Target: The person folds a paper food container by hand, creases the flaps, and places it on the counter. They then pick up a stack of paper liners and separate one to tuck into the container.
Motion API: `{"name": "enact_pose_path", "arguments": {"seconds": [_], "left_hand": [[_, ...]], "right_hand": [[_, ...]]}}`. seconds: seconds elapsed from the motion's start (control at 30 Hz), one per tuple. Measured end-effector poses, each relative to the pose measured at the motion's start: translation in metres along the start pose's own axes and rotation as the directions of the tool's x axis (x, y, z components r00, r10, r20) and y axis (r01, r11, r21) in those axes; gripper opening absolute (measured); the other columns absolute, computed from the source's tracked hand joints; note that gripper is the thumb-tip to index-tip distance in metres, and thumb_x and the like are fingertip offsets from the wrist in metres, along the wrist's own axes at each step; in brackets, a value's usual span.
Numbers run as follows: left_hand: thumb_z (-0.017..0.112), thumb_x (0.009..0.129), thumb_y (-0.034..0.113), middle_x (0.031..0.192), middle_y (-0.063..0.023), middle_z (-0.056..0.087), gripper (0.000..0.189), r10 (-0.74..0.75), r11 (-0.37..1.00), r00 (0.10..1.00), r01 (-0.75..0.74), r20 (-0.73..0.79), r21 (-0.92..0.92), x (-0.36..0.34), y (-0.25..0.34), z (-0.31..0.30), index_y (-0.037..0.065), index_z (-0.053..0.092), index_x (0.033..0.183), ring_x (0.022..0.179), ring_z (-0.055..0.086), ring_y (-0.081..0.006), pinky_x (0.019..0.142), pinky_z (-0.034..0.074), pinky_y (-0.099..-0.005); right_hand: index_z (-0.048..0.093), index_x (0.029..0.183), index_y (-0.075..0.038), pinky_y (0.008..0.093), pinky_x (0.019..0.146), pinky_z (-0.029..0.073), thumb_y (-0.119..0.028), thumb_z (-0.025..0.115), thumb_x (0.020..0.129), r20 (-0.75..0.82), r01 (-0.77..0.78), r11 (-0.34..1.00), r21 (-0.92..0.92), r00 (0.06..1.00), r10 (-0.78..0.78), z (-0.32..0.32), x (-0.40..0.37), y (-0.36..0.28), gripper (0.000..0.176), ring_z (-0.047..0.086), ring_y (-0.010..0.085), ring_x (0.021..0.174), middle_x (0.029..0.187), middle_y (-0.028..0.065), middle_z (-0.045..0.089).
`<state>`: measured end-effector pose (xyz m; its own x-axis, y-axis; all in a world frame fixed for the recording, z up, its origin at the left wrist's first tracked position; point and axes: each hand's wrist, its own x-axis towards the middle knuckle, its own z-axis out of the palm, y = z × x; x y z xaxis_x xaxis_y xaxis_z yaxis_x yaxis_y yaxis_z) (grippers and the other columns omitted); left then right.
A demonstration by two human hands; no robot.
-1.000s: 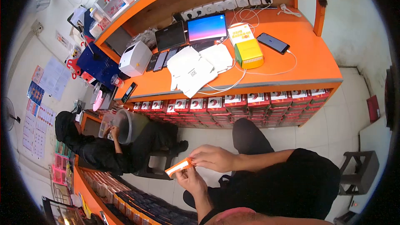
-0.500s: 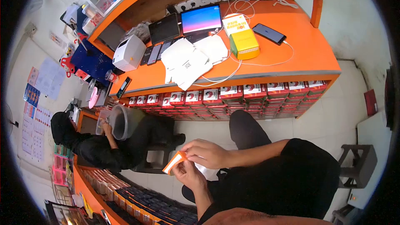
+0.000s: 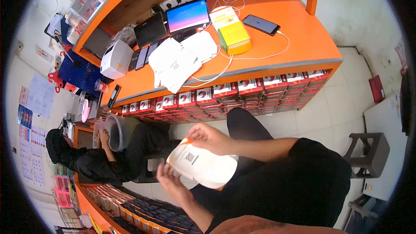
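Observation:
My right hand (image 3: 212, 139) pinches the orange upper corner of a white printed packaging piece (image 3: 208, 164). The piece has a QR code, small print and orange along its edge. It spreads out above my lap, its broad end toward my body. My left hand (image 3: 173, 183) is just below the piece's left edge, fingers apart and fingertips close to that edge.
An orange desk (image 3: 277, 58) holds a yellow box (image 3: 234, 39), white sheets (image 3: 175, 63), a phone (image 3: 261, 24), a tablet (image 3: 187, 15) and a white printer (image 3: 116, 60). Red boxes (image 3: 221, 91) are stacked beneath. A person in black (image 3: 93, 162) sits at left beside a clear tub (image 3: 120, 133).
The piece, earlier showing an orange strip with white zigzag between both hands, now shows its broad white face. My left hand has moved left and its fingers have spread. The view has shifted.

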<state>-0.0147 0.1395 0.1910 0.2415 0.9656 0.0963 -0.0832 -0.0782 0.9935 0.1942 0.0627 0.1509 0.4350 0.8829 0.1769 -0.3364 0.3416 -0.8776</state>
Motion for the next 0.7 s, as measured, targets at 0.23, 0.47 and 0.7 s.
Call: {"name": "enact_pose_path", "arguments": {"seconds": [0.23,0.47,0.7], "left_hand": [[0.049,0.109,0.042,0.122,-0.0134,0.067,0.053,-0.114,0.983,0.962,0.146,0.249,-0.115,-0.007,-0.04,0.025,-0.003,0.055,0.136,0.106,0.067,-0.0197,0.09,0.056,-0.0353],[0.054,0.108,0.031,0.115,-0.0114,0.069,0.042,-0.19,0.98,0.963,0.175,0.193,0.095,-0.012,-0.062,0.027,-0.005,0.06,0.13,0.099,0.066,-0.0149,0.082,0.054,-0.0308],[0.053,0.107,0.019,0.114,-0.0116,0.067,0.034,-0.18,0.965,0.89,0.077,0.42,0.25,-0.02,-0.037,0.035,-0.008,0.056,0.127,0.096,0.064,-0.0156,0.082,0.053,-0.0314]], "right_hand": [[0.065,0.112,-0.001,0.0346,0.072,0.054,-0.036,0.061,0.104,0.107,-0.316,0.93,-0.189,0.934,0.339,0.022,-0.028,-0.009,0.036,0.067,0.0145,0.082,0.092,0.0084,0.07],[0.066,0.105,-0.001,0.0484,0.066,0.053,-0.046,0.047,0.107,0.136,-0.096,0.717,-0.691,0.956,0.258,0.003,-0.019,0.014,0.048,0.07,0.0364,0.068,0.074,0.0211,0.068],[0.068,0.102,-0.002,0.0492,0.068,0.053,-0.046,0.047,0.106,0.013,-0.125,0.734,-0.667,0.984,0.179,-0.004,-0.017,0.004,0.048,0.07,0.0386,0.071,0.076,0.022,0.07]]}}
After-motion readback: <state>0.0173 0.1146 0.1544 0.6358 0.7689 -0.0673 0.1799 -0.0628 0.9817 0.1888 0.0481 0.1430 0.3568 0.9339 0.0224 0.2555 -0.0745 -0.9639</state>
